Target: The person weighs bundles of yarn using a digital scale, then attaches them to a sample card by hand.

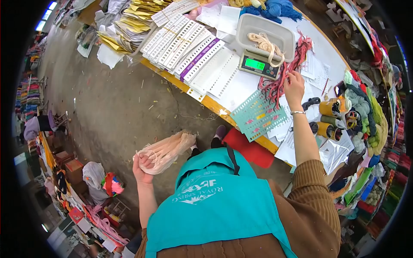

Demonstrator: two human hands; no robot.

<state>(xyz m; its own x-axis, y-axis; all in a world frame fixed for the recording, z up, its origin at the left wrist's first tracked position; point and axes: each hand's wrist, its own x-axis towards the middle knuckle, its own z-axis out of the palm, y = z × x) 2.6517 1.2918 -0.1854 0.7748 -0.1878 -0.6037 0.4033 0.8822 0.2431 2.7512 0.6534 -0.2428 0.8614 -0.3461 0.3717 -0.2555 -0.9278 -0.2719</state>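
Skein [171, 150], left hand [143, 169] gripping one end

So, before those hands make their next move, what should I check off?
1. Left hand has the pale peach yarn skein: ok, it is in its grasp.
2. Digital scale is on: ok, its display glows green.
3. Reading is legible: cannot tell, the digits are too small to be sure.
4. Cream yarn lies wholly inside the plastic tub: not ok, some hangs over the rim.
5. Right hand grips the red-pink yarn: cannot tell, the fingers are at it but a grip isn't clear.
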